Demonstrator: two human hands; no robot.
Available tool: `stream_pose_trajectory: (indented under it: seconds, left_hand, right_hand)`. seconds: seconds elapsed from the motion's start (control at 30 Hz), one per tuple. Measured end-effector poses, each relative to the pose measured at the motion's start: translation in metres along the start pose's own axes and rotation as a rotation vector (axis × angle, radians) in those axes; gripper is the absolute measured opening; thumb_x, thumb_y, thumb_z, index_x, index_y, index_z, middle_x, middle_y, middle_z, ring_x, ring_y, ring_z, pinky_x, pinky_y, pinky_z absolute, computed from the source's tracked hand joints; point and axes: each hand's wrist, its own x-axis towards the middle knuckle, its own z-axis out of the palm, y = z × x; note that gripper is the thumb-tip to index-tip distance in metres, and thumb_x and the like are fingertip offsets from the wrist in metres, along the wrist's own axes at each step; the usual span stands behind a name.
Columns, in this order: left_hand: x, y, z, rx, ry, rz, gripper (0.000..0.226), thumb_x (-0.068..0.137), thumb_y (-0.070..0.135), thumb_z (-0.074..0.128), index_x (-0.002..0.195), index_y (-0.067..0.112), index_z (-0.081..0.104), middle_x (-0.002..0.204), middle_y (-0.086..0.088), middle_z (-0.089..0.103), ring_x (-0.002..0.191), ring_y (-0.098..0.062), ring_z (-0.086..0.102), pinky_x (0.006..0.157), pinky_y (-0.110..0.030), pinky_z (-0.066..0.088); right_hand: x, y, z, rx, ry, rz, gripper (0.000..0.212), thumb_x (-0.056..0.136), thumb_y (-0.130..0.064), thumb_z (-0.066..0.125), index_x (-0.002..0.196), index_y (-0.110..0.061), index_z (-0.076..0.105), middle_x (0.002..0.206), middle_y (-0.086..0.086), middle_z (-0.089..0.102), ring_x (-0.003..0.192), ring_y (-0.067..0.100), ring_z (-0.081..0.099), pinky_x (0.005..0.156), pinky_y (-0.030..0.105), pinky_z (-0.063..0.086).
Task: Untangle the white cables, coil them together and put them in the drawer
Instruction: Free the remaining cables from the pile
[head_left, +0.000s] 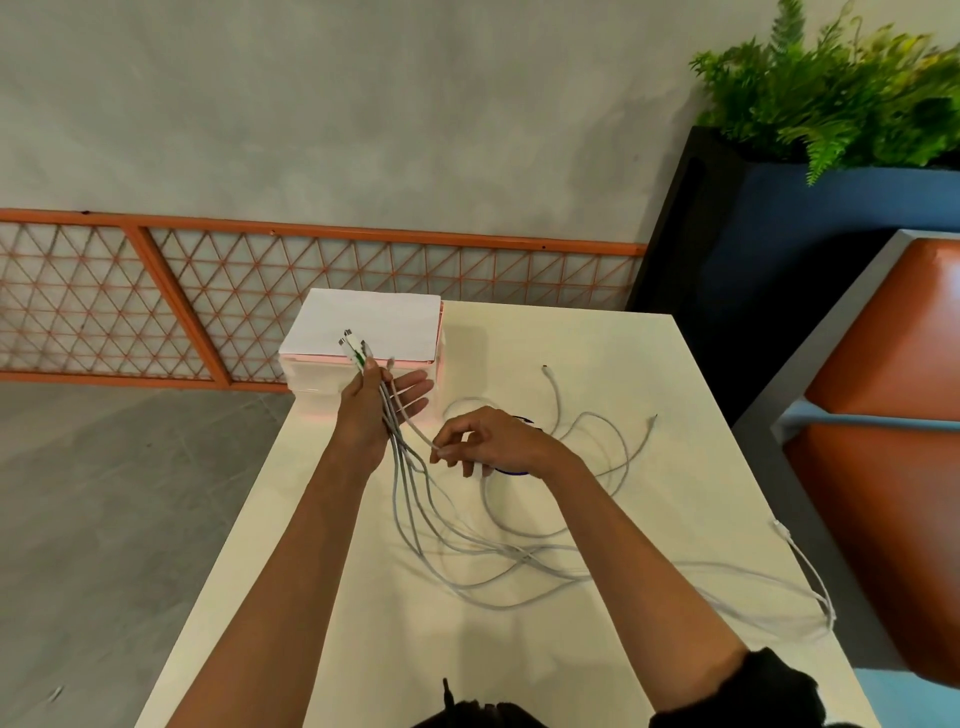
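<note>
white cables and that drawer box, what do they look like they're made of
White cables: probably rubbery plastic sheathing, matte; they droop in soft loops over the table. Drawer box: looks like translucent frosted plastic with a pink tint at its edges; cannot be sure.

- We have one view only, from a wide-angle camera worn on the head, so no second view shares any part of the scene.
- It looks forward and steeply down onto the desk (597, 364), whose near edge runs out of the bottom of the frame.
- It sits close: both forearms enter from the bottom, and the left hand (371, 410) and right hand (488, 441) lie near the centre.
- Facing ahead, it reaches the wall (363, 104) and the fence (311, 270) beyond the desk's far end.
- The wide lens bends straight lines near the edges; the plant (841, 88) at upper right looks blurred.
</note>
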Motion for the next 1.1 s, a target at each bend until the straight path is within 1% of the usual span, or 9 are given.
stream_pose_trajectory:
  seconds: [0.17, 0.3, 0.53, 0.63, 0.77, 0.9, 1.0, 1.07, 1.1]
  left_hand:
    - [0.004, -0.001, 0.004, -0.011, 0.116, -0.005, 0.035, 0.105, 0.033, 0.030, 0.079, 0.015, 0.044, 0.048, 0.004, 0.058, 0.039, -0.007, 0.050, 0.045, -0.018, 0.048]
    - [0.008, -0.001, 0.002, -0.092, 0.057, -0.018, 0.038, 0.105, 0.033, 0.028, 0.074, 0.015, 0.039, 0.044, 0.006, 0.042, 0.034, -0.005, 0.028, 0.037, -0.015, 0.030]
    - [0.016, 0.010, -0.008, -0.132, -0.058, -0.088, 0.038, 0.104, 0.035, 0.030, 0.075, 0.014, 0.044, 0.043, 0.010, 0.029, 0.035, -0.003, 0.023, 0.035, -0.015, 0.022]
    - [0.020, 0.020, -0.017, -0.161, -0.023, -0.059, 0.039, 0.104, 0.036, 0.028, 0.071, 0.018, 0.040, 0.042, 0.012, 0.027, 0.034, -0.002, 0.021, 0.035, -0.015, 0.019]
    - [0.027, 0.031, -0.038, -0.186, 0.042, -0.023, 0.040, 0.104, 0.038, 0.026, 0.070, 0.020, 0.038, 0.041, 0.013, 0.027, 0.033, -0.003, 0.021, 0.035, -0.015, 0.016]
    - [0.028, 0.030, -0.055, -0.158, 0.121, 0.008, 0.041, 0.105, 0.036, 0.026, 0.068, 0.021, 0.036, 0.040, 0.014, 0.027, 0.032, -0.002, 0.022, 0.034, -0.014, 0.014]
    - [0.030, 0.030, -0.073, -0.168, 0.180, 0.028, 0.040, 0.105, 0.036, 0.026, 0.068, 0.023, 0.034, 0.040, 0.014, 0.028, 0.032, -0.002, 0.023, 0.034, -0.014, 0.014]
    - [0.030, 0.033, -0.083, -0.176, 0.227, 0.043, 0.041, 0.104, 0.040, 0.024, 0.068, 0.024, 0.034, 0.040, 0.014, 0.028, 0.033, -0.002, 0.024, 0.034, -0.014, 0.014]
    - [0.030, 0.034, -0.087, -0.173, 0.266, 0.053, 0.041, 0.104, 0.041, 0.024, 0.068, 0.024, 0.034, 0.040, 0.015, 0.029, 0.033, -0.002, 0.024, 0.034, -0.013, 0.015]
  right_hand:
    - [0.005, 0.001, 0.003, -0.005, -0.011, 0.002, 0.013, 0.093, -0.020, 0.059, 0.100, -0.011, 0.066, 0.082, 0.001, 0.061, 0.063, 0.008, 0.058, 0.050, 0.014, 0.044]
    - [0.009, 0.005, 0.007, 0.054, 0.014, 0.001, 0.011, 0.094, -0.020, 0.057, 0.099, -0.011, 0.063, 0.083, 0.002, 0.061, 0.063, 0.009, 0.057, 0.048, 0.016, 0.045]
    - [0.016, 0.016, 0.020, 0.092, 0.066, -0.002, 0.025, 0.094, -0.027, 0.058, 0.098, -0.004, 0.062, 0.077, -0.002, 0.061, 0.063, 0.013, 0.057, 0.046, 0.018, 0.046]
    - [0.012, 0.026, 0.019, -0.006, -0.056, 0.045, 0.034, 0.092, -0.040, 0.057, 0.091, -0.007, 0.065, 0.072, -0.002, 0.065, 0.063, 0.008, 0.059, 0.059, 0.018, 0.049]
    - [0.001, 0.060, 0.004, -0.122, -0.088, 0.123, 0.021, 0.092, -0.028, 0.061, 0.079, -0.011, 0.064, 0.072, 0.007, 0.067, 0.066, 0.011, 0.062, 0.069, 0.020, 0.050]
    - [-0.008, 0.095, -0.020, -0.217, 0.070, 0.315, 0.022, 0.093, -0.023, 0.058, 0.072, -0.017, 0.061, 0.063, -0.010, 0.067, 0.078, 0.021, 0.065, 0.076, 0.029, 0.047]
    - [-0.023, 0.114, -0.045, -0.645, 0.263, 0.525, 0.021, 0.087, -0.043, 0.058, 0.079, -0.025, 0.066, 0.094, -0.005, 0.067, 0.099, 0.019, 0.059, 0.097, 0.039, 0.033]
    - [-0.039, 0.124, -0.060, -0.549, 0.385, 0.625, 0.023, 0.085, -0.045, 0.062, 0.082, -0.023, 0.067, 0.097, -0.003, 0.063, 0.102, 0.019, 0.056, 0.094, 0.036, 0.034]
    - [-0.048, 0.129, -0.067, -0.353, 0.438, 0.604, 0.024, 0.082, -0.044, 0.068, 0.077, -0.020, 0.065, 0.089, -0.002, 0.063, 0.095, 0.018, 0.058, 0.085, 0.030, 0.040]
